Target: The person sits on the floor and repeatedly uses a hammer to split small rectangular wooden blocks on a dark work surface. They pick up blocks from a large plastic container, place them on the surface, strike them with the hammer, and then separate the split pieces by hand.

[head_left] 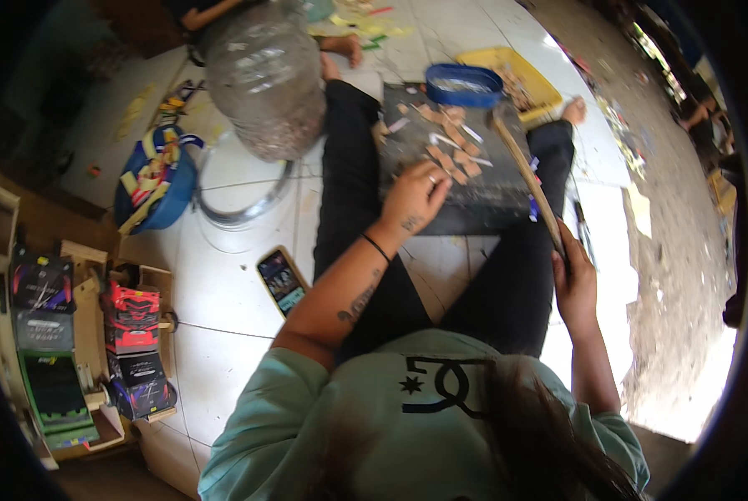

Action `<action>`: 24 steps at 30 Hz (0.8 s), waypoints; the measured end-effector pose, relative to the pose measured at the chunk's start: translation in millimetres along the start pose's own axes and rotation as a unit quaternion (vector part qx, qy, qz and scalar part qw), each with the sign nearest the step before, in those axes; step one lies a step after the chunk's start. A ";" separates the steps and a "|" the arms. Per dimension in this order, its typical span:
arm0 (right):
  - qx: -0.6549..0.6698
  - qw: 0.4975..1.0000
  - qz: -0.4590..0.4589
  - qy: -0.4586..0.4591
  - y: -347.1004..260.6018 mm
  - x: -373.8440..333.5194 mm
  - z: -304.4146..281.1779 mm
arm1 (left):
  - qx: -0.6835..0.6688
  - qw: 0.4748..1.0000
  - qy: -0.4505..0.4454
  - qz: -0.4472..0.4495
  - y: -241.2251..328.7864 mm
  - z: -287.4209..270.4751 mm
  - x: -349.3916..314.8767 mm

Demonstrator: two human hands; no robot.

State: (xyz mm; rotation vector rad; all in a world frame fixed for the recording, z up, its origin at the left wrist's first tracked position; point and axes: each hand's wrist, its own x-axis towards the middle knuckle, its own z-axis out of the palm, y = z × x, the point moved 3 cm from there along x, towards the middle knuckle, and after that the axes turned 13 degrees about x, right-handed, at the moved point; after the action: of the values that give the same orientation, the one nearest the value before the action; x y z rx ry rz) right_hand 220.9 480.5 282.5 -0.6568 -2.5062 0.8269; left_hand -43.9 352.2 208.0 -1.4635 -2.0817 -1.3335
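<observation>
My right hand (574,271) is wrapped round the lower end of a hammer's long wooden handle (524,167). The hammer's head lies toward the far right of a dark block (466,199) between my legs. On that block several small brown flat pieces (453,159) are scattered, with a few thin white strips among them. At the block's near left part, my left hand (415,196) has its fingers bent together beside the brown pieces; what is between the fingertips is hidden.
Past the block stand a blue oval container (464,86) and a yellow tray (541,88). To the left are a large filled plastic bag (265,92), a wire coil (238,219), a blue tub (177,209), a phone (282,282) and wooden racks (90,267). Another person sits behind the bag.
</observation>
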 end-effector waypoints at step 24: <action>0.349 0.919 0.088 -0.161 91.7 265.8 46.9 | -0.212 0.956 -0.080 -0.187 15.1 5.3 35.4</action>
State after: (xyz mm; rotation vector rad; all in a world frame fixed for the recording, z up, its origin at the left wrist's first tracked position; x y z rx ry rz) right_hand 11.4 671.6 252.8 -0.5175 -2.1745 1.9016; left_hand -45.7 378.7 236.3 -1.4104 -2.3684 -1.9664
